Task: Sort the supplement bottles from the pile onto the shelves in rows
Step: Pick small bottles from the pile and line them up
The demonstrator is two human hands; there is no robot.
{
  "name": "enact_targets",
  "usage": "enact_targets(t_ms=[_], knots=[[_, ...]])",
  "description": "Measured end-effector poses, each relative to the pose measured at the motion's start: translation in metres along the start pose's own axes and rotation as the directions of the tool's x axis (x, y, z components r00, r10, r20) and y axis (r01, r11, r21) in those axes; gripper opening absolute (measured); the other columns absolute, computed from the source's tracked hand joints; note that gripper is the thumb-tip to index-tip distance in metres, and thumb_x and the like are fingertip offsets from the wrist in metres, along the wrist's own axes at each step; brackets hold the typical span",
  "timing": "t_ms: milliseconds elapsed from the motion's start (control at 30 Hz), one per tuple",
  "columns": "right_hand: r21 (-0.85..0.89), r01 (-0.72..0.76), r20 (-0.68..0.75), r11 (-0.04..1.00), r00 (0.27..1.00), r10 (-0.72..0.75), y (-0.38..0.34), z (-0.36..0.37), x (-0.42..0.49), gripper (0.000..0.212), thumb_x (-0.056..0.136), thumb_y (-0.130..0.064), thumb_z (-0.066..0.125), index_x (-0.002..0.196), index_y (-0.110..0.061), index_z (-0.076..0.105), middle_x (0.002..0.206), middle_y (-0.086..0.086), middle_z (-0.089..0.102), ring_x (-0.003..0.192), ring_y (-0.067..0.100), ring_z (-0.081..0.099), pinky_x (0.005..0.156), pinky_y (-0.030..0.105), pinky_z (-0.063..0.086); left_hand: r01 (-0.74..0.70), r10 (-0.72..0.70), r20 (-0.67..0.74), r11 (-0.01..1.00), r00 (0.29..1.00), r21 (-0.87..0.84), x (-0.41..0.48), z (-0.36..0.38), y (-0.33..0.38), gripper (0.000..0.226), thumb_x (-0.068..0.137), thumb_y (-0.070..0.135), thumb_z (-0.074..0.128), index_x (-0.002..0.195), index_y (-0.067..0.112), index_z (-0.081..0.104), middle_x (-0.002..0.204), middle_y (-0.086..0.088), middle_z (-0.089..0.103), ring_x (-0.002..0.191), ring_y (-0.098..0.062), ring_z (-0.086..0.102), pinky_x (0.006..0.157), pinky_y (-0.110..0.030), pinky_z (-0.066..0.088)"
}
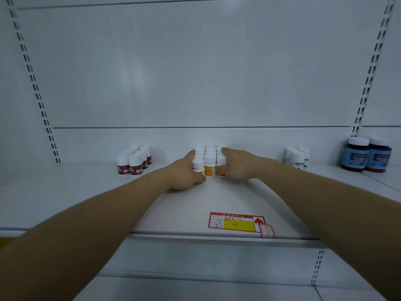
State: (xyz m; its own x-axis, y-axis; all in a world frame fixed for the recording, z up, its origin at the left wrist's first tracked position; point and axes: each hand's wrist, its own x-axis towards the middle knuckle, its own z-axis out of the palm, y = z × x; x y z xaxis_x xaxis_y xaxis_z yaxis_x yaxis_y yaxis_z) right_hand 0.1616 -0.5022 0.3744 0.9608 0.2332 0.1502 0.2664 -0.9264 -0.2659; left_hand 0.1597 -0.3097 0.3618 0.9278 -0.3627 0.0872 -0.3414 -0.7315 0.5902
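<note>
landmark: price tag (235, 222) on the shelf (86, 192) front edge.
orange-labelled bottles (210, 165): straight behind the price tag, upright in a tight block of three columns near the back panel.
left hand (183, 170): on the block's left side, fingers laid flat along it, thumb at the front bottle's base.
right hand (240, 165): mirrors it on the right side, fingers stretched along the bottles.
why: the two hands seem to squeeze the block so the rows sit straight and closed up.
other groups: red-labelled bottles (134, 162) behind-left of the price tag, green-labelled bottles (297, 158) behind-right, kinds kept well apart.
</note>
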Motion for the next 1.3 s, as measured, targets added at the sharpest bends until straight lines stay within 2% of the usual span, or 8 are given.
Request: enact_targets(t_ms=[100,233,400,567,733,1033,1200,1300], knots=[[0.017,0.011,-0.008,1.000,1.000,-0.011,0.002,0.001,0.000,0.043,0.090,-0.038,0.055,0.124,-0.015,0.043,0.125,0.008,0.054,0.092,0.017,0.043,0.076,0.026,0.031,0.000,0.000,0.000,1.000,1.000,-0.021,0.002,0.000,-0.001,0.075,0.083,0.029,0.066,0.143,0.027,0.021,0.129,0.000,0.052,0.107,-0.016,0.052,0.090,-0.030,0.042],[0.036,0.010,-0.014,0.999,1.000,-0.010,0.006,0.001,0.000,0.045,0.089,-0.039,0.056,0.126,-0.017,0.043,0.128,0.007,0.052,0.095,0.017,0.045,0.079,0.027,0.033,0.046,-0.047,0.032,0.999,0.998,0.008,0.005,0.000,-0.003,0.100,0.082,0.035,0.068,0.149,0.026,-0.005,0.142,-0.001,0.042,0.106,-0.014,0.045,0.086,-0.025,0.034],[0.058,-0.036,-0.010,0.998,0.999,0.037,0.007,0.001,0.002,0.066,0.088,-0.043,0.059,0.139,-0.012,0.033,0.144,0.009,0.041,0.126,0.026,0.043,0.095,0.031,0.034,0.106,-0.105,0.087,0.994,0.991,-0.002,0.014,-0.008,-0.007,0.123,0.072,0.040,0.077,0.147,0.024,-0.019,0.154,0.002,0.026,0.126,-0.018,0.039,0.091,-0.023,0.029],[0.079,-0.010,-0.007,0.997,1.000,0.011,0.009,0.003,0.006,0.054,0.086,-0.043,0.060,0.130,-0.018,0.041,0.135,0.005,0.049,0.113,0.022,0.048,0.085,0.027,0.035,0.101,-0.098,0.127,0.995,0.987,-0.020,0.023,-0.008,-0.009,0.116,0.070,0.037,0.077,0.149,0.029,-0.008,0.147,0.001,0.037,0.119,-0.019,0.045,0.102,-0.032,0.037],[0.070,-0.019,0.005,0.997,1.000,0.018,0.013,0.001,0.006,0.054,0.085,-0.045,0.060,0.129,-0.021,0.041,0.132,0.002,0.050,0.099,0.015,0.043,0.082,0.026,0.032,0.080,-0.075,0.123,0.996,0.990,-0.041,0.026,-0.001,-0.004,0.112,0.074,0.032,0.074,0.148,0.028,-0.009,0.124,0.006,0.044,0.107,-0.017,0.049,0.086,-0.027,0.038],[0.073,-0.001,0.010,0.997,1.000,0.000,0.017,-0.001,0.002,0.049,0.086,-0.043,0.060,0.127,-0.022,0.043,0.130,0.001,0.051,0.099,0.014,0.044,0.082,0.024,0.031,0.070,-0.067,0.142,0.997,0.988,-0.019,0.027,0.000,-0.001,0.111,0.077,0.036,0.072,0.148,0.026,-0.014,0.141,-0.001,0.039,0.107,-0.017,0.043,0.087,-0.027,0.033],[0.076,0.005,0.000,0.997,1.000,-0.005,0.014,-0.001,0.004,0.048,0.085,-0.042,0.062,0.124,-0.021,0.044,0.126,0.002,0.051,0.101,0.017,0.048,0.083,0.028,0.035,0.015,-0.011,0.111,0.999,0.994,-0.040,0.023,0.002,0.000,0.105,0.077,0.033,0.073,0.147,0.025,-0.004,0.115,0.011,0.046,0.091,-0.005,0.050,0.071,-0.019,0.038],[0.073,0.019,-0.015,0.997,1.000,-0.018,0.014,-0.002,0.003,0.049,0.083,-0.044,0.063,0.122,-0.019,0.045,0.126,0.003,0.052,0.103,0.021,0.051,0.084,0.031,0.039,-0.008,0.011,0.089,0.999,0.996,-0.034,0.021,0.002,-0.001,0.108,0.075,0.038,0.075,0.148,0.026,-0.004,0.136,0.004,0.044,0.103,-0.012,0.048,0.085,-0.024,0.037]])
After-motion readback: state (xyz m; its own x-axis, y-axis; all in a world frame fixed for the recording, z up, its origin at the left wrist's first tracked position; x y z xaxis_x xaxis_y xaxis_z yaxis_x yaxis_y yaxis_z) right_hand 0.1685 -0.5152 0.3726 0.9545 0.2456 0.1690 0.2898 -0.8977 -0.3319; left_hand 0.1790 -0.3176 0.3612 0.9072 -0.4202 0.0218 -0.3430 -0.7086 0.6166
